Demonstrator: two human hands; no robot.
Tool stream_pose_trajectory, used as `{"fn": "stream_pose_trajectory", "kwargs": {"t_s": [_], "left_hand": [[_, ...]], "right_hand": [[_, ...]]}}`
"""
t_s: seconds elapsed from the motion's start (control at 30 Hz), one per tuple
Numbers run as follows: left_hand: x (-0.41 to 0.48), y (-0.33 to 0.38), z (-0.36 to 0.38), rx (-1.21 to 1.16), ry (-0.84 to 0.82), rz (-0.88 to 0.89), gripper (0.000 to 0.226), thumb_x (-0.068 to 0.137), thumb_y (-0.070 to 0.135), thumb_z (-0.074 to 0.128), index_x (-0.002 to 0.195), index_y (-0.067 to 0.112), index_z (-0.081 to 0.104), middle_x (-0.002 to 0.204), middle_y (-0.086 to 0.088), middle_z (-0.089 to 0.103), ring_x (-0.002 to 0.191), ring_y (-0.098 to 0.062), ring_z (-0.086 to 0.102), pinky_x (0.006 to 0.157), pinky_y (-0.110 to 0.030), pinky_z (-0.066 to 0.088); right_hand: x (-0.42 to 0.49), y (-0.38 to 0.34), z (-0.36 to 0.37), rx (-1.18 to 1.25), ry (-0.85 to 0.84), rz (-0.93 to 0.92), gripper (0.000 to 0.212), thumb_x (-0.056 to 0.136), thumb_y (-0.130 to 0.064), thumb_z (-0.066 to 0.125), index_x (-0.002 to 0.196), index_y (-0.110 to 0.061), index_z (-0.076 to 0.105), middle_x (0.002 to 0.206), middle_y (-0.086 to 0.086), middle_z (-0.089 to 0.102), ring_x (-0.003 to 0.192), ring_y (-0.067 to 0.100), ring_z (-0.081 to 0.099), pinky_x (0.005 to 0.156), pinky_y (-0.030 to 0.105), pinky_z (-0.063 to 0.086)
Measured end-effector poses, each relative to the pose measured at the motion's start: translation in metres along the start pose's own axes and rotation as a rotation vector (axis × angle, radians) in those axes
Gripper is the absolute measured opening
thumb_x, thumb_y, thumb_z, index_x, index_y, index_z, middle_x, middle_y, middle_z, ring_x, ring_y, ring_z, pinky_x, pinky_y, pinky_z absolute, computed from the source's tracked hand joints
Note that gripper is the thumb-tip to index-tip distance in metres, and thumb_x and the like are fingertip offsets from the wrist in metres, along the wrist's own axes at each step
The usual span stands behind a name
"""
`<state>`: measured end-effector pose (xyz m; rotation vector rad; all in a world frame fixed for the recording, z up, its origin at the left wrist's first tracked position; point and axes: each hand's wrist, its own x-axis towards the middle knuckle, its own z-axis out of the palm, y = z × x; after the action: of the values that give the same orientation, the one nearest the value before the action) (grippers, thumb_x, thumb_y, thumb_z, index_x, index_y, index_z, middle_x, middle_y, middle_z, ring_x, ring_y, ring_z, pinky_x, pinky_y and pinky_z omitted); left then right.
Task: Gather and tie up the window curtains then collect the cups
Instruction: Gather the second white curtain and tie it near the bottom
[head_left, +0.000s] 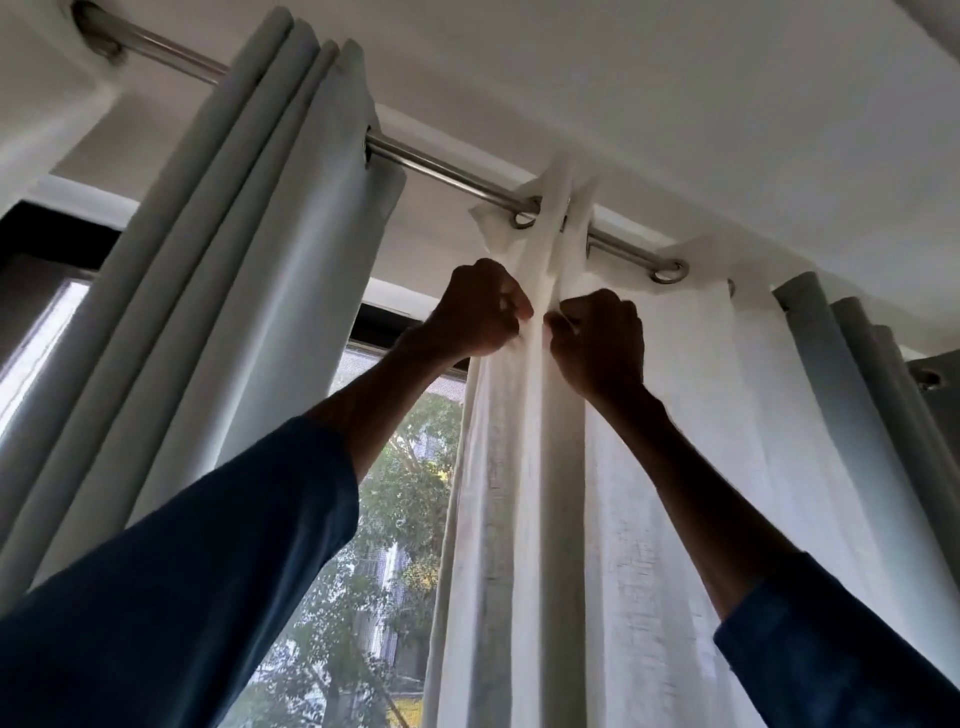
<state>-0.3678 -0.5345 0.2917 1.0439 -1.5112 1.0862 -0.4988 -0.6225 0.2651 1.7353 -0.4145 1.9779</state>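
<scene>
Blue sleeves (182, 597) rise toward the rod (441, 166), where I have the left hand (480, 309) and right hand (602, 343) each clenched on folds of the hanging white curtain (675, 467), so I judge gathering is underway, and sliding it aside comes next.

gap (402, 525) lying open between grey curtain (249, 270) and sheer (691, 426), rod (447, 174) running close under ceiling (675, 104), sheer blocking the right
</scene>
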Motion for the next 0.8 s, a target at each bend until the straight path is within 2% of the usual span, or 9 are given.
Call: {"fn": "stream_pose_trajectory", "kwargs": {"t_s": [0.1,0.23,0.33,0.4,0.5,0.57,0.67,0.73,0.8], "left_hand": [[-0.004,0.004,0.018,-0.075,-0.085,-0.021,0.027,0.077,-0.007,0.062,0.092,0.009,0.076,0.096,-0.006,0.074,0.084,-0.015,0.071,0.069,-0.02,0.06],[-0.013,0.021,0.04,0.007,-0.159,0.039,0.038,0.074,-0.002,0.062,0.107,0.013,0.074,0.11,-0.005,0.071,0.095,-0.014,0.064,0.065,0.0,0.038],[-0.017,0.031,0.051,-0.017,-0.138,0.085,0.042,0.081,0.001,0.061,0.122,0.012,0.066,0.109,-0.01,0.068,0.095,-0.016,0.06,0.06,-0.002,0.034],[-0.021,0.038,0.053,-0.046,-0.146,0.093,0.055,0.083,-0.001,0.06,0.136,0.011,0.055,0.095,-0.008,0.065,0.088,-0.02,0.063,0.057,-0.005,0.034],[-0.026,0.045,0.051,-0.094,-0.174,0.152,0.079,0.078,-0.012,0.053,0.15,0.015,0.037,0.063,0.007,0.049,0.052,-0.006,0.05,0.048,-0.01,0.039],[-0.027,0.045,0.051,-0.074,-0.198,0.191,0.081,0.077,-0.016,0.052,0.15,0.017,0.039,0.062,0.007,0.051,0.048,-0.001,0.05,0.046,-0.009,0.038],[-0.028,0.046,0.048,-0.039,-0.255,0.155,0.061,0.081,-0.01,0.055,0.137,0.013,0.056,0.105,-0.01,0.069,0.081,-0.004,0.063,0.064,-0.006,0.043],[-0.028,0.047,0.049,-0.024,-0.287,0.112,0.048,0.078,0.0,0.056,0.125,0.009,0.065,0.12,-0.012,0.067,0.106,-0.021,0.065,0.084,-0.021,0.052],[-0.027,0.05,0.051,-0.02,-0.327,0.022,0.045,0.07,0.018,0.052,0.109,0.007,0.071,0.109,-0.011,0.07,0.102,-0.024,0.066,0.084,-0.033,0.056]], "right_hand": [[-0.013,0.025,-0.006,0.085,0.0,0.112,0.044,0.084,-0.019,0.064,0.051,-0.005,0.038,0.043,0.001,0.035,0.045,0.023,0.038,0.05,0.031,0.034],[-0.035,0.043,-0.015,0.014,-0.02,0.128,0.037,0.085,-0.018,0.068,0.058,-0.004,0.048,0.046,0.002,0.046,0.047,0.022,0.044,0.049,0.028,0.032],[-0.047,0.042,-0.02,-0.06,-0.001,0.071,0.043,0.086,-0.013,0.065,0.055,-0.008,0.035,0.046,0.003,0.034,0.049,0.025,0.028,0.049,0.032,0.032],[-0.051,0.043,-0.022,-0.095,0.003,0.052,0.043,0.089,-0.019,0.066,0.056,-0.009,0.04,0.049,0.002,0.044,0.052,0.026,0.031,0.051,0.029,0.03],[-0.055,0.045,-0.021,-0.134,0.011,-0.009,0.038,0.091,-0.026,0.069,0.061,-0.012,0.05,0.062,0.003,0.064,0.054,0.03,0.048,0.053,0.026,0.034],[-0.056,0.044,-0.02,-0.162,0.006,-0.059,0.033,0.092,-0.026,0.068,0.065,-0.011,0.059,0.065,0.001,0.068,0.057,0.027,0.06,0.053,0.028,0.043],[-0.06,0.041,-0.019,-0.159,0.006,-0.076,0.022,0.093,-0.028,0.066,0.076,-0.015,0.068,0.072,0.0,0.072,0.067,0.028,0.066,0.061,0.033,0.052],[-0.063,0.04,-0.02,-0.145,0.016,-0.085,0.016,0.094,-0.028,0.065,0.083,-0.018,0.072,0.076,0.003,0.073,0.073,0.03,0.069,0.067,0.037,0.055],[-0.068,0.04,-0.022,-0.087,0.019,-0.13,0.015,0.093,-0.026,0.064,0.085,-0.018,0.074,0.079,0.004,0.075,0.074,0.028,0.071,0.071,0.037,0.056]]}}
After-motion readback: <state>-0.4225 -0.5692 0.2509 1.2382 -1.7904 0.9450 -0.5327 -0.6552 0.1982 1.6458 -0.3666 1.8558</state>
